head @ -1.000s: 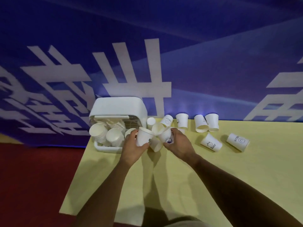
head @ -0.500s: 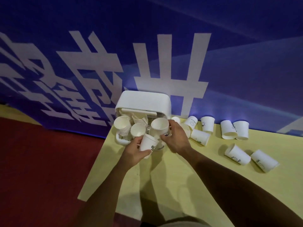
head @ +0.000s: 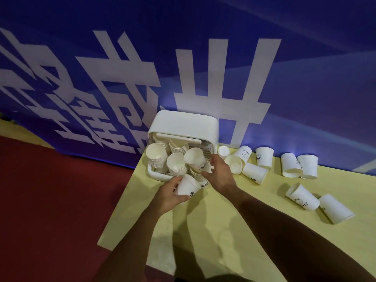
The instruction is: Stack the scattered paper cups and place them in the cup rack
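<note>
right hand [head: 219, 176] still at cup rack [head: 183, 123], fingers curled round cup stack [head: 195, 158], left hand [head: 167, 195] fingers gripping single cup [head: 188, 187], surface [head: 223, 231] edge just left, open room nearer

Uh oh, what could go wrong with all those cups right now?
The white paper cup in the left hand hangs near the yellow table's edge. If dropped, it might roll onto the red floor. The right hand holds a tilted white paper cup close to the leaning cup stacks in the white plastic rack, and a bump could tip them.
</note>
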`<state>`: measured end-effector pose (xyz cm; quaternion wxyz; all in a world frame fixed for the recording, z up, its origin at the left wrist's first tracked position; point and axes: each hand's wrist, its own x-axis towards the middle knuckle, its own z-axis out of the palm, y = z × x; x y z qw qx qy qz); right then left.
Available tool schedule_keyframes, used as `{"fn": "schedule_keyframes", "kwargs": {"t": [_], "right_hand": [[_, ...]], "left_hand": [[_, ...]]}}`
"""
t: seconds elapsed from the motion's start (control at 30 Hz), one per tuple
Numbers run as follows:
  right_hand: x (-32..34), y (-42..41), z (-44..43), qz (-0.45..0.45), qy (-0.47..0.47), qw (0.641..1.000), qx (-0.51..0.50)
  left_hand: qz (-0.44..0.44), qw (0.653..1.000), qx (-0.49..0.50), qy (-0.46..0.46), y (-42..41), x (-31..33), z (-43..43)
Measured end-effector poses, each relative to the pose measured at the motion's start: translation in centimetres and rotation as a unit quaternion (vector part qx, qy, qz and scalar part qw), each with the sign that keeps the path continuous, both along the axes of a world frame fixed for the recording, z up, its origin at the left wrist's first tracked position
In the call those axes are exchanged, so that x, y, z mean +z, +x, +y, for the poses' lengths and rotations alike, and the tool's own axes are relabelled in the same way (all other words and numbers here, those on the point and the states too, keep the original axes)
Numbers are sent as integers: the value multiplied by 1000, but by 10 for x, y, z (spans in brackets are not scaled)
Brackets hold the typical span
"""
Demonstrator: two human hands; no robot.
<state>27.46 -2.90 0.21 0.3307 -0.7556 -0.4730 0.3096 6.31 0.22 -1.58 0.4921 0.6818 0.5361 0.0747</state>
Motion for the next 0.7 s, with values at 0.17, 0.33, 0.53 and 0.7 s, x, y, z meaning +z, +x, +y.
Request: {"fn": "schedule_keyframes", "kwargs": {"t": [0.17,0.33,0.53,0.7], "right_hand": [[-5,7,-7,-2,-15,1000,7],[-3,12,-14,-11,-37,999,24],[6,14,-27,85,-88,991,54],[14,11,-27,86,-69,992,57]], "left_hand": [[-4,1000,-2,0,4,0,-1],[-8,1000,8,-7,12,1,-4],[-53,998,24,-5,28,12,-2],[-83,996,9,3,38,21,-2]]}}
